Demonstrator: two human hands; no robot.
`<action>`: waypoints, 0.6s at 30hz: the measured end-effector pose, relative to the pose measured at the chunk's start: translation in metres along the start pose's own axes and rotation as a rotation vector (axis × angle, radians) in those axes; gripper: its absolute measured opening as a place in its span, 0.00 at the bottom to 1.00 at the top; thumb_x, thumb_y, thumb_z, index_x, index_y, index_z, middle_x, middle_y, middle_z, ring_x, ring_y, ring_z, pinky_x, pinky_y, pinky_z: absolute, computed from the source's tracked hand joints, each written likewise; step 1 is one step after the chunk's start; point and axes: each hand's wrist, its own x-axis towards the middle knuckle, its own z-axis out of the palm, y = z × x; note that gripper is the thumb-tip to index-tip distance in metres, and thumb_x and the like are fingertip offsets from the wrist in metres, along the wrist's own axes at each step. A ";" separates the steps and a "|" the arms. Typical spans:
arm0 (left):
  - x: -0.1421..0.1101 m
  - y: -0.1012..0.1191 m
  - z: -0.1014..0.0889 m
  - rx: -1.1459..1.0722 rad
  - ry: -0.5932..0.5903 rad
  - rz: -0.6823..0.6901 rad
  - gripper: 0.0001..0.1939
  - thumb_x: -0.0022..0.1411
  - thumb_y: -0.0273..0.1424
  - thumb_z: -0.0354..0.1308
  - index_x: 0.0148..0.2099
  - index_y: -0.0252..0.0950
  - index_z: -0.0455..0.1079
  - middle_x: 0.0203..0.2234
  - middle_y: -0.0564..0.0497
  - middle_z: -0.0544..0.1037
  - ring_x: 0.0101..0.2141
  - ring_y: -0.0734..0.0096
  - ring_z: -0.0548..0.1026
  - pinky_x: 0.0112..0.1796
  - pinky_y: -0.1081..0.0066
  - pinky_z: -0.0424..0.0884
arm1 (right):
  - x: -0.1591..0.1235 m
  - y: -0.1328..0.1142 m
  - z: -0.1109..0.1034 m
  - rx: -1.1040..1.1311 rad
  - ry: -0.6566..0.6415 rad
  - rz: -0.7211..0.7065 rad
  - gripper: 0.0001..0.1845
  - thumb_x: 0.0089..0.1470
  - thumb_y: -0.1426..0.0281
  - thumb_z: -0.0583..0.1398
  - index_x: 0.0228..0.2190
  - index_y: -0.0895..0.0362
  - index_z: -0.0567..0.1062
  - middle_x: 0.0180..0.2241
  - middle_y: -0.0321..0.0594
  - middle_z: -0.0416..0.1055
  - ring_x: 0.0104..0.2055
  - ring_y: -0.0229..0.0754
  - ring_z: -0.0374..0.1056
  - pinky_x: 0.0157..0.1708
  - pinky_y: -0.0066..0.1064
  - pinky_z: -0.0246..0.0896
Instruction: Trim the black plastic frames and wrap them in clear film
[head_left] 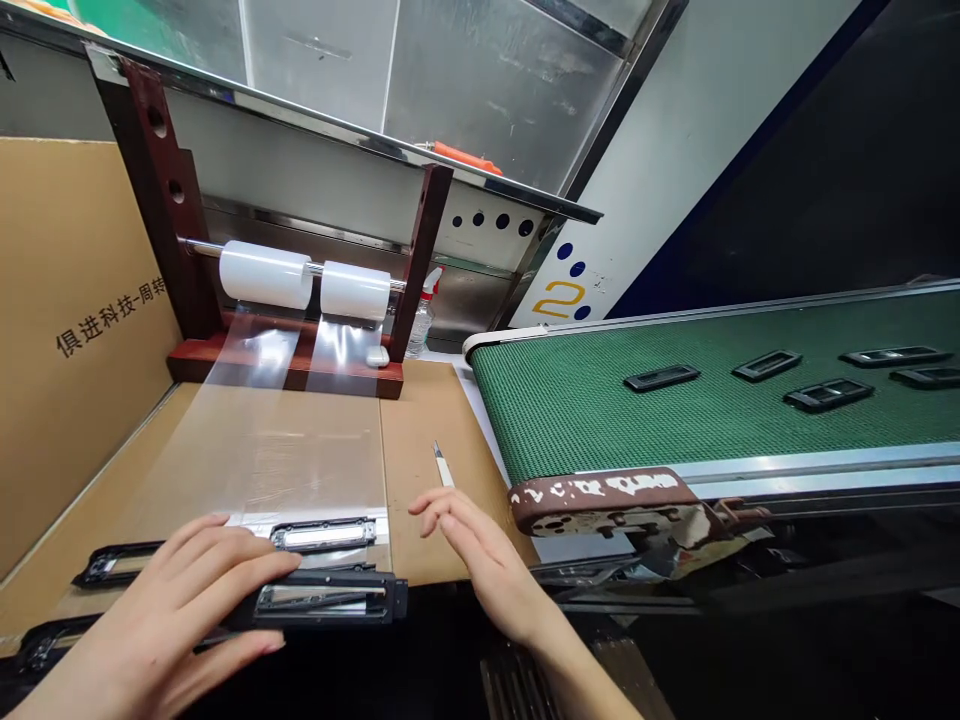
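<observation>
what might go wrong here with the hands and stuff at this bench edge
The black frame under the left hand juts past the near edge of the cardboard, so it might drop if the grip slips.

The right hand is close to a white-handled pointed tool; a careless grab might prick a finger.

The clear film runs down to the frames, so a tug might crease it.

Long black windowed frame (330, 600), held crosswise at the brown worktop's (420, 420) near edge, white-handled tool (445, 470) lying flat, tip away
</observation>
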 end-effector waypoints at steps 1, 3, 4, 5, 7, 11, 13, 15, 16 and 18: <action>0.003 0.001 0.001 -0.008 0.021 0.016 0.16 0.65 0.50 0.58 0.55 0.62 0.72 0.39 0.62 0.83 0.39 0.64 0.79 0.59 0.69 0.56 | 0.002 0.006 0.001 0.058 -0.059 0.089 0.21 0.68 0.55 0.51 0.35 0.54 0.76 0.43 0.44 0.75 0.48 0.45 0.72 0.54 0.40 0.64; 0.008 0.002 0.002 -0.012 0.047 0.080 0.18 0.67 0.47 0.57 0.58 0.64 0.70 0.39 0.64 0.84 0.39 0.68 0.79 0.60 0.71 0.55 | 0.004 0.017 0.008 0.237 -0.258 0.260 0.27 0.66 0.48 0.50 0.36 0.57 0.76 0.37 0.44 0.75 0.41 0.44 0.74 0.47 0.39 0.69; 0.010 0.003 0.003 -0.008 0.054 0.123 0.19 0.68 0.45 0.57 0.61 0.65 0.67 0.40 0.65 0.84 0.39 0.69 0.79 0.61 0.71 0.55 | 0.005 0.022 0.013 0.346 -0.365 0.335 0.31 0.63 0.44 0.52 0.35 0.58 0.76 0.34 0.44 0.75 0.37 0.43 0.74 0.43 0.37 0.70; 0.010 0.004 0.003 -0.007 0.063 0.158 0.21 0.69 0.43 0.57 0.62 0.66 0.65 0.40 0.66 0.84 0.40 0.70 0.80 0.61 0.71 0.55 | 0.005 0.025 0.019 0.449 -0.456 0.400 0.32 0.60 0.41 0.54 0.34 0.59 0.76 0.32 0.43 0.74 0.33 0.41 0.73 0.39 0.36 0.71; 0.009 0.005 0.005 -0.038 0.077 0.164 0.20 0.71 0.39 0.56 0.61 0.67 0.65 0.40 0.66 0.85 0.40 0.70 0.80 0.62 0.67 0.57 | 0.006 0.030 0.028 0.561 -0.570 0.462 0.34 0.51 0.38 0.59 0.30 0.60 0.74 0.29 0.42 0.72 0.28 0.39 0.71 0.33 0.33 0.71; 0.014 -0.007 0.010 -0.379 0.106 -0.263 0.18 0.58 0.50 0.66 0.51 0.60 0.77 0.46 0.58 0.84 0.53 0.57 0.77 0.66 0.53 0.53 | 0.013 0.035 0.030 0.277 -0.510 0.278 0.33 0.52 0.40 0.58 0.28 0.59 0.75 0.26 0.40 0.73 0.25 0.39 0.71 0.29 0.34 0.72; 0.025 -0.024 0.015 -0.548 0.135 -0.514 0.34 0.52 0.57 0.67 0.59 0.53 0.72 0.61 0.51 0.74 0.64 0.48 0.65 0.67 0.49 0.47 | 0.020 0.039 0.025 0.107 -0.372 0.186 0.25 0.56 0.47 0.60 0.32 0.58 0.78 0.28 0.40 0.75 0.30 0.41 0.74 0.35 0.35 0.72; 0.042 -0.044 0.022 -0.618 0.144 -0.648 0.39 0.62 0.59 0.54 0.68 0.47 0.60 0.70 0.45 0.60 0.68 0.49 0.56 0.68 0.47 0.46 | 0.030 0.047 0.021 -0.030 -0.223 0.103 0.15 0.55 0.58 0.65 0.38 0.56 0.79 0.35 0.41 0.77 0.39 0.44 0.74 0.45 0.39 0.70; 0.050 -0.053 0.026 -0.653 0.125 -0.701 0.38 0.66 0.59 0.47 0.70 0.44 0.57 0.70 0.42 0.58 0.68 0.49 0.57 0.67 0.48 0.48 | 0.035 0.053 0.020 -0.103 -0.155 0.054 0.14 0.53 0.62 0.67 0.41 0.55 0.79 0.39 0.42 0.77 0.44 0.45 0.73 0.49 0.41 0.68; 0.063 -0.068 0.034 -0.741 0.054 -0.803 0.36 0.68 0.57 0.44 0.69 0.40 0.58 0.68 0.37 0.61 0.64 0.49 0.64 0.64 0.46 0.57 | 0.045 0.065 0.022 -0.233 -0.063 -0.035 0.15 0.52 0.68 0.68 0.44 0.53 0.79 0.44 0.43 0.76 0.50 0.48 0.70 0.54 0.45 0.64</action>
